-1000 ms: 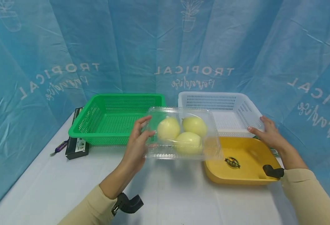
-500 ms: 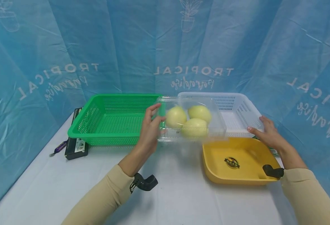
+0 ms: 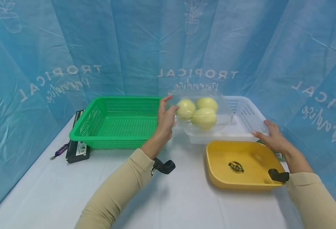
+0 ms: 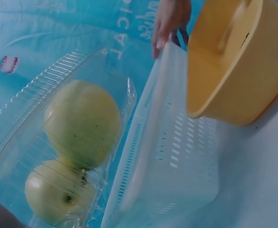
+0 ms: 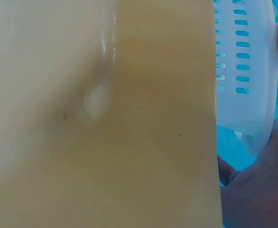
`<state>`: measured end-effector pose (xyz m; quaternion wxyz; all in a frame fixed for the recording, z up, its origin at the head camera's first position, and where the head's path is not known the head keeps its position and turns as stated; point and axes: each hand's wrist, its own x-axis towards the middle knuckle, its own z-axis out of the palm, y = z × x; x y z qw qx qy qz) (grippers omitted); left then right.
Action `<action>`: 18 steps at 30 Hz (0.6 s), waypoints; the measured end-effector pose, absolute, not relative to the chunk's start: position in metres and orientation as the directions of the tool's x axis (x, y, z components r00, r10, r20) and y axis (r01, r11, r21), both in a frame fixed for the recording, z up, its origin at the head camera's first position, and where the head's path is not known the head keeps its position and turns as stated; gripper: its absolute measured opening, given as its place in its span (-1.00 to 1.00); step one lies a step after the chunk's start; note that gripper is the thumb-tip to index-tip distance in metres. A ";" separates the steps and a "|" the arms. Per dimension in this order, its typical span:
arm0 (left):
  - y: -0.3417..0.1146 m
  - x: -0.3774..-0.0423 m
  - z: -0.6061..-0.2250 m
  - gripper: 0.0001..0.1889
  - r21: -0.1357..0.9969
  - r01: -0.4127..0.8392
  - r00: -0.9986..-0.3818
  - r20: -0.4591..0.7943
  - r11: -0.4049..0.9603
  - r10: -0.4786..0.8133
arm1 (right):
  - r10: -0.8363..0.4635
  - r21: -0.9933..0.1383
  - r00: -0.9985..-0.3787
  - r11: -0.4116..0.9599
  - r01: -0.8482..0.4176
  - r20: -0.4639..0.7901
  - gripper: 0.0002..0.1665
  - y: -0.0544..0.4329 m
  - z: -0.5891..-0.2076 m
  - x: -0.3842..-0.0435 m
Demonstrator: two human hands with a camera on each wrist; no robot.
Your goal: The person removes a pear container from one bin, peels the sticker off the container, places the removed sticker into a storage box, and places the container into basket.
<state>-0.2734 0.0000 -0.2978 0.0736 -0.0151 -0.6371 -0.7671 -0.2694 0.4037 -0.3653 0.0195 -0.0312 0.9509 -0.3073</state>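
Note:
A clear plastic box (image 3: 224, 118) with three pale yellow-green round fruits (image 3: 203, 118) inside is held at its left end by my left hand (image 3: 165, 119), thumb and fingers on that side. In the head view the box overlaps the left part of the white slotted basket (image 3: 249, 109). From the left wrist, the box (image 4: 111, 71) appears beside the basket's rim (image 4: 151, 118). My right hand (image 3: 274, 137) grips the basket's front right corner, thumb toward the front rim and fingers along the side. Much of that grip lies outside the right wrist view, behind a yellow tub (image 5: 167, 118).
The yellow tub (image 3: 243, 181) stands in front of the white basket, below my right wrist. A green basket (image 3: 119, 140) sits at the left, over a black box (image 3: 78, 152). A small purple-wrapped item (image 3: 61, 149) lies nearby. A blue curtain (image 3: 139, 47) hangs behind.
My left hand has carried the clear box of fruits away from me and to the right, over toward the white basket. My right hand stays at the basket's corner.

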 end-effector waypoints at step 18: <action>0.043 -0.315 -0.303 -0.55 0.987 0.135 -0.984 0.123 -0.087 -0.126 | -0.096 -0.613 -0.995 0.788 -0.060 -0.025 0.13 0.407 -0.365 -0.269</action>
